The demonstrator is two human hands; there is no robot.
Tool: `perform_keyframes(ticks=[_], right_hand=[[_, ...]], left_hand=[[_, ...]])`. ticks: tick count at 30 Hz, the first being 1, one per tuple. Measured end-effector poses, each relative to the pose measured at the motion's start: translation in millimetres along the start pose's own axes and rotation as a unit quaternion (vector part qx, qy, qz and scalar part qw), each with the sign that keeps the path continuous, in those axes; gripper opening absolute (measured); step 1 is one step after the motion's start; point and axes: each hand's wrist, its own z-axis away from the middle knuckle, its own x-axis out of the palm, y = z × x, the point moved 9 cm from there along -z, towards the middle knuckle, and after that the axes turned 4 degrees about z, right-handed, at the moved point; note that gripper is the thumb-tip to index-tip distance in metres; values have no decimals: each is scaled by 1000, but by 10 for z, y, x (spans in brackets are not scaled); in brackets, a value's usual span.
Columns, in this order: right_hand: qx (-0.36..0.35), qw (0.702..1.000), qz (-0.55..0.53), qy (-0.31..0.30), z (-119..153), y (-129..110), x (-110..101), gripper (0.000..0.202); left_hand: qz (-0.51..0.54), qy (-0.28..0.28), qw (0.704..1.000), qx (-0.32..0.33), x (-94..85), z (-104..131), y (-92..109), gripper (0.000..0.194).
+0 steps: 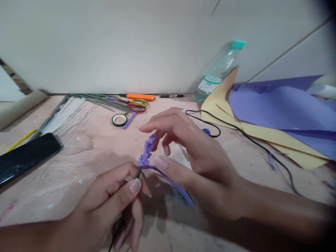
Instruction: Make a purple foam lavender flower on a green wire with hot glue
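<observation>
Between thumb and forefinger, my left hand [112, 196] pinches a thin green wire stem [139, 171]. Purple paper [147, 150], crinkled into a spike like a lavender bloom, wraps the stem's upper end and leans slightly right. From its base a flat purple paper strip [178, 187] trails to the lower right, passing behind my right thumb. My right hand [189, 147] is close on the right of the bloom, thumb and fingers apart, with nothing gripped. Some of its fingertips lie behind the bloom; whether they touch it I cannot tell.
At the back lie green tape [119, 120], scissors [137, 105], an orange cutter [141, 97], a pen [172, 96] and green stems [101, 100]. A phone [28, 155] and thin wires [76, 120] are left. Right are a bottle [215, 75], a black cord [252, 138] and purple sheets [278, 105].
</observation>
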Motion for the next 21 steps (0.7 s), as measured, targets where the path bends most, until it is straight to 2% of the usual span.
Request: perform_keyframes(ticks=[3, 6, 8, 11, 13, 15, 17, 18, 19, 21], right_hand=[[24, 999, 19, 11, -11, 70, -19, 31], [54, 998, -18, -4, -26, 161, -4, 29], [92, 992, -74, -50, -24, 228, 79, 31], [161, 964, -149, -148, 42, 276, 293, 19], [214, 944, -169, -184, 126, 301, 403, 24], [272, 919, -199, -204, 244, 328, 493, 28], [320, 885, -239, -240, 404, 333, 601, 30], [332, 872, -246, -264, 484, 332, 643, 33], [327, 871, -233, -285, 542, 336, 657, 36], [267, 909, -122, -294, 559, 405, 559, 36]], left_hand=[[11, 13, 1000, 8, -23, 18, 17, 36], [29, 22, 999, 5, -40, 54, 49, 35], [20, 33, 999, 7, -69, 63, 108, 34], [-41, 76, 995, 42, -178, 33, 277, 30], [-99, 103, 988, 59, -255, -12, 375, 29], [-178, 106, 976, 60, -300, -70, 430, 31], [-303, 94, 946, 75, -311, -120, 500, 35], [-382, 88, 916, 89, -309, -137, 541, 37], [-470, 85, 872, 104, -302, -150, 579, 38], [-629, 80, 765, 115, -296, -174, 607, 39]])
